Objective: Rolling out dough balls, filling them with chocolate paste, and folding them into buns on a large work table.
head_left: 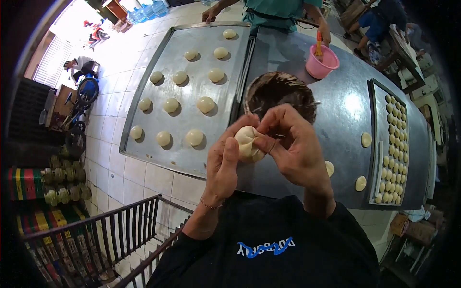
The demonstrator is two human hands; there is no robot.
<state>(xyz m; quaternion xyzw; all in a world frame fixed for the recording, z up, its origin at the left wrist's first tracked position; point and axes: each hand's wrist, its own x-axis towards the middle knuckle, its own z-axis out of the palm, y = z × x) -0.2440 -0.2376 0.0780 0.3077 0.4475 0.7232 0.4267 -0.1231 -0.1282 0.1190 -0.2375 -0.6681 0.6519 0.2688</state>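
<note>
A pale dough bun with pleats gathered at its top sits between my two hands, above the near edge of the table. My left hand cups it from the left. The fingers of my right hand pinch its gathered folds; whatever filling is inside stays hidden. Just beyond my hands stands a round bowl with dark brown, smeared contents. To the left, a metal tray carries several smooth dough balls in rows. Part of a flat dough disc shows beside my right wrist.
Two more dough discs lie toward the right, near a tray filled with small dough pieces. Across the table a person in a green garment holds a brush in a pink bucket. A railing runs at the lower left.
</note>
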